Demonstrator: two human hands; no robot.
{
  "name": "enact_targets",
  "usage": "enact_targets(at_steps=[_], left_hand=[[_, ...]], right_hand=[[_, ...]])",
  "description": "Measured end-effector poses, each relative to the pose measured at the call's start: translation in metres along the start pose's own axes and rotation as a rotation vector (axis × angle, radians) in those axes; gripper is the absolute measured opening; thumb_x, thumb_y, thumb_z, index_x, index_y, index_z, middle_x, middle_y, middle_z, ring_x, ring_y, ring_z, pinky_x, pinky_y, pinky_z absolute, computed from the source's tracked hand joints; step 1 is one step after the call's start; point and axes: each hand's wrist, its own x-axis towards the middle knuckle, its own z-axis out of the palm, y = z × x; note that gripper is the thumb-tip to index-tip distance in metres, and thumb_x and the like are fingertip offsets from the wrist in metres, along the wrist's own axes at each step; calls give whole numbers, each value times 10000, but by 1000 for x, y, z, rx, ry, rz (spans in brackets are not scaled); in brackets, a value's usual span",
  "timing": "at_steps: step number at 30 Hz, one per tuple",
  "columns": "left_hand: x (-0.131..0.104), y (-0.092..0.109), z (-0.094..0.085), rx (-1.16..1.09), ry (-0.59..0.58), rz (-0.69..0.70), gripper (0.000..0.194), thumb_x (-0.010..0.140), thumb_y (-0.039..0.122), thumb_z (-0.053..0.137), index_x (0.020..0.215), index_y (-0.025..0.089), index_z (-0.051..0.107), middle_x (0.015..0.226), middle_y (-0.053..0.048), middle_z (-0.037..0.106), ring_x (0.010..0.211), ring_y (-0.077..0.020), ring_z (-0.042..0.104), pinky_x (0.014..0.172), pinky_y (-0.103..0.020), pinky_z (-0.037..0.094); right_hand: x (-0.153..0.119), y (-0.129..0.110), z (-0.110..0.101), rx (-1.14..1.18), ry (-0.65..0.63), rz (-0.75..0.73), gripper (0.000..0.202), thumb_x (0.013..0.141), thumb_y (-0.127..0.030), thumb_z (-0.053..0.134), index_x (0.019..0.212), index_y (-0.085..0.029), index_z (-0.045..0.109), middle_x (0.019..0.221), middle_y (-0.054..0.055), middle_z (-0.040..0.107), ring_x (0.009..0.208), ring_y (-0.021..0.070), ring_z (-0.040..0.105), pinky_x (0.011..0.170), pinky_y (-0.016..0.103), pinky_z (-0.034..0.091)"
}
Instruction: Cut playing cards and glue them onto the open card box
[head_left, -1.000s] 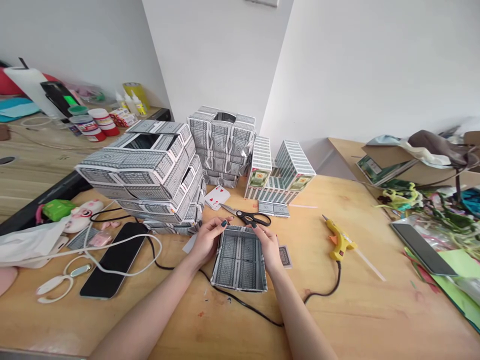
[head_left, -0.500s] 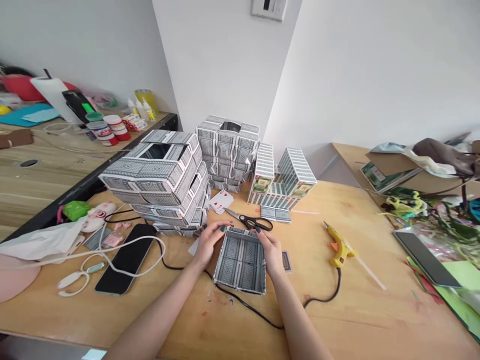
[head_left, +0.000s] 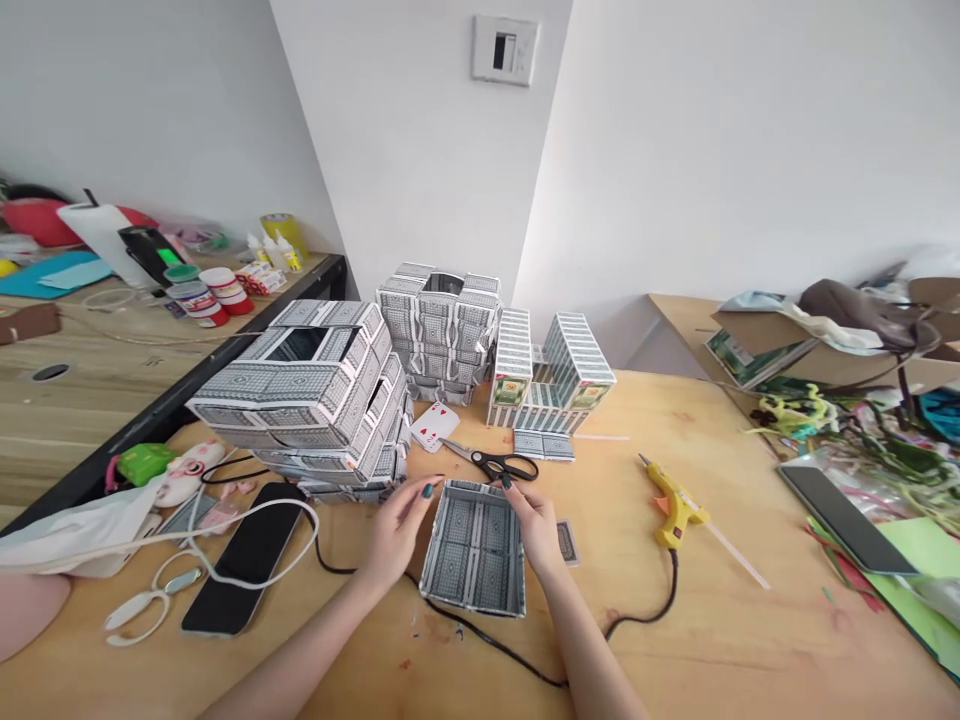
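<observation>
A shallow open box (head_left: 474,550) covered in grey patterned playing cards lies in front of me, its inside facing up. My right hand (head_left: 536,525) grips its right side, thumb over the far right corner. My left hand (head_left: 397,528) is just off the far left corner, thumb and forefinger drawn close together; whether anything small is between them I cannot make out. Beyond the box lie black-handled scissors (head_left: 495,464) and loose playing cards (head_left: 433,427). One more card (head_left: 568,542) sits right of my right hand.
Card-covered stacked boxes (head_left: 300,400) and a second stack (head_left: 441,335) stand at the back left, beside a U-shaped card structure (head_left: 551,390). A yellow glue gun (head_left: 679,510) lies right, its black cord (head_left: 495,640) running below the box. A phone (head_left: 240,560) and white cable (head_left: 311,540) lie left.
My left hand has drawn back slightly to the left, away from the box's corner. My right hand keeps its hold. The whole view has tilted up a little.
</observation>
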Motion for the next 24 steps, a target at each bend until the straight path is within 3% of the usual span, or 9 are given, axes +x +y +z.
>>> enact_targets(at_steps=[4, 7, 9, 12, 16, 20, 24], left_hand=[[-36, -16, -44, 197, 267, 85, 374, 813, 277, 438, 1179, 203, 442, 1139, -98, 543, 1058, -210, 512, 922, -354, 389], [-62, -25, -78, 533, 507, 104, 338, 795, 233, 423, 1124, 169, 464, 1094, -127, 541, 1029, -240, 518, 907, -391, 393], [-73, -27, -95, 752, 602, 97, 341, 783, 185, 390, 1114, 159, 472, 1096, -139, 536, 1045, -256, 502, 914, -409, 379], [-79, -29, -108, 962, 566, 103, 377, 778, 193, 393, 1150, 150, 445, 1184, -152, 489, 1158, -276, 413, 966, -432, 322], [-69, -41, -117, 1183, 497, 3, 540, 756, 354, 468, 1225, 105, 368, 1295, -201, 369, 1238, -353, 277, 989, -495, 238], [-50, -52, -125, 1225, 520, -83, 609, 751, 402, 454, 1231, 42, 349, 1235, -240, 413, 1137, -365, 393, 920, -464, 318], [-40, -51, -128, 1268, 532, -120, 628, 740, 435, 453, 1211, 27, 374, 1119, -232, 500, 1031, -364, 471, 864, -460, 352]], right_hand=[[1, 1, -2, -2, -14, -14, 354, 678, -497, 586, 799, -194, 722, 737, 24, 680, 812, 247, 579, 773, 332, 391], [2, 3, -4, 21, -26, -12, 321, 671, -473, 601, 785, -199, 723, 732, 18, 682, 802, 242, 585, 777, 333, 388], [2, 4, -4, 46, -31, -7, 307, 667, -465, 605, 779, -204, 722, 734, 13, 683, 792, 235, 590, 771, 328, 392], [2, 5, -5, 53, -25, 1, 302, 663, -458, 608, 786, -206, 720, 753, 9, 686, 812, 236, 590, 768, 322, 394], [1, 3, -6, 5, -21, 4, 322, 661, -463, 600, 800, -198, 718, 787, 15, 689, 879, 246, 579, 804, 326, 384], [1, 4, -7, -23, -16, -13, 365, 677, -474, 577, 856, -185, 709, 805, 23, 689, 905, 252, 574, 808, 333, 389], [1, 7, -7, -15, -3, -3, 365, 673, -481, 580, 857, -194, 711, 802, 21, 690, 900, 259, 578, 779, 331, 403]])
